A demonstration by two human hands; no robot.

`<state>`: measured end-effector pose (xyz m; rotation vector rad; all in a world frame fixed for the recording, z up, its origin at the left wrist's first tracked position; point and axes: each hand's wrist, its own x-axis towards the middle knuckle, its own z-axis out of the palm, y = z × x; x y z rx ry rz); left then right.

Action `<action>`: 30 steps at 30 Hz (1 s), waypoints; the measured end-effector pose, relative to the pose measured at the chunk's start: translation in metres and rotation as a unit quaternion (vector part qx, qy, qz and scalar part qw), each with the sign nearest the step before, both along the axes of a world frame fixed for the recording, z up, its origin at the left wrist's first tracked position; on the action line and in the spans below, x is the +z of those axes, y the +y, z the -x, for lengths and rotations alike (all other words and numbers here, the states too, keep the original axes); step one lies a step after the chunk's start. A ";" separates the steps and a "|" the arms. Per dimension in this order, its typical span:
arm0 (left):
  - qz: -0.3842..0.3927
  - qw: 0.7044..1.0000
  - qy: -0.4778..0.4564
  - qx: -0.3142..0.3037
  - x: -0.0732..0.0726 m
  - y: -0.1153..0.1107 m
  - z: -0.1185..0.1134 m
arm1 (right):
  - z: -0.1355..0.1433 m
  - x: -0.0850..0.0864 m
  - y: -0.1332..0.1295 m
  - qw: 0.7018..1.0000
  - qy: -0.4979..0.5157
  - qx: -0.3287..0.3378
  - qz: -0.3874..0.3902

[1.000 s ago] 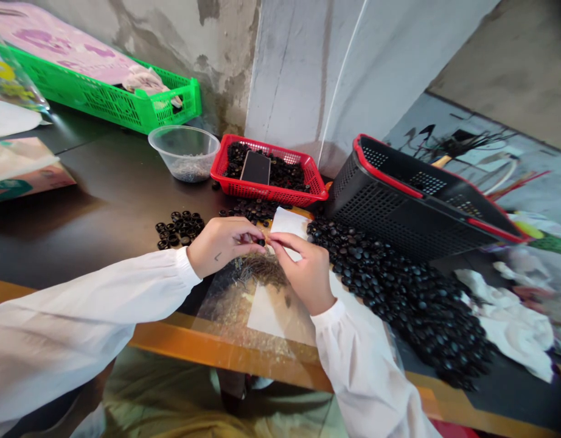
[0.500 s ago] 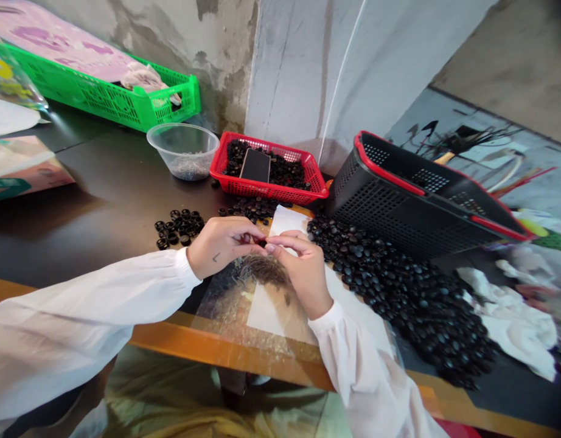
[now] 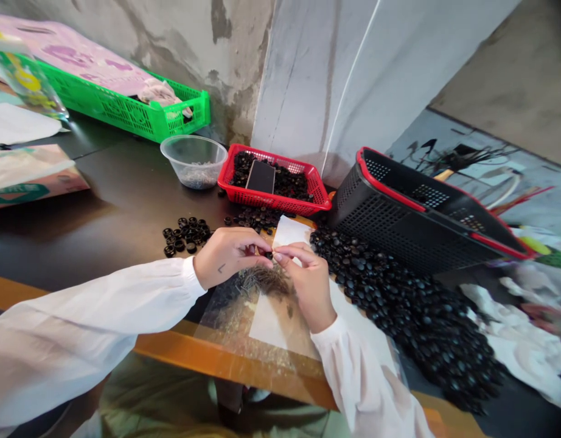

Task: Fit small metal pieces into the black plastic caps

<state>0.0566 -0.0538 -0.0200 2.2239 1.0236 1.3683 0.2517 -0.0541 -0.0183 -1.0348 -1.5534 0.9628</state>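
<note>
Between the fingertips of my left hand (image 3: 223, 257) is a small black round part (image 3: 268, 255), mostly covered by the fingers. My right hand (image 3: 308, 274) meets it there, thumb and forefinger pinched together at the part's edge; whatever tiny piece they hold is too small to name. Just under both hands lies a heap of thin metal pins (image 3: 264, 280) on a clear sheet over white paper (image 3: 269, 319). To the left of my left hand sit several black ring-shaped parts (image 3: 189, 234). A large pile of shiny black round parts (image 3: 390, 292) spreads out right of my right hand.
Behind the hands stand a red basket (image 3: 275, 204) of black parts with a phone (image 3: 261, 176) on top, and a clear plastic bowl (image 3: 193, 149) with pins. A tall black basket (image 3: 390, 213) is at right, a green crate (image 3: 184, 118) at back left, white cloth (image 3: 522, 347) far right.
The whole view has shifted slightly, so everything sits lower in the picture. Both hands stay together at the black part, with only small finger movement.
</note>
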 end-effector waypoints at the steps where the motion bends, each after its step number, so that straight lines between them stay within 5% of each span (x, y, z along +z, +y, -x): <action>1: -0.005 1.000 0.001 0.000 0.000 0.000 0.000 | 0.000 0.001 0.000 1.000 -0.003 -0.001 -0.007; 10: 0.016 0.998 -0.062 -0.017 0.004 0.000 0.002 | -0.002 0.004 -0.008 0.997 -0.028 0.010 -0.071; 16: 0.005 0.995 -0.101 -0.016 0.003 -0.002 0.000 | 0.007 -0.006 -0.003 0.973 0.158 0.112 0.124; 23: -0.057 0.998 -0.021 -0.020 0.005 0.002 0.000 | 0.010 -0.006 -0.004 0.923 0.295 0.125 0.214; 26: -0.078 0.991 0.096 0.043 0.011 -0.011 0.025 | 0.005 -0.004 -0.002 0.912 0.322 0.121 0.221; 30: 0.002 0.938 0.239 0.250 -0.003 -0.043 0.077 | -0.001 -0.002 0.002 0.914 0.332 0.108 0.207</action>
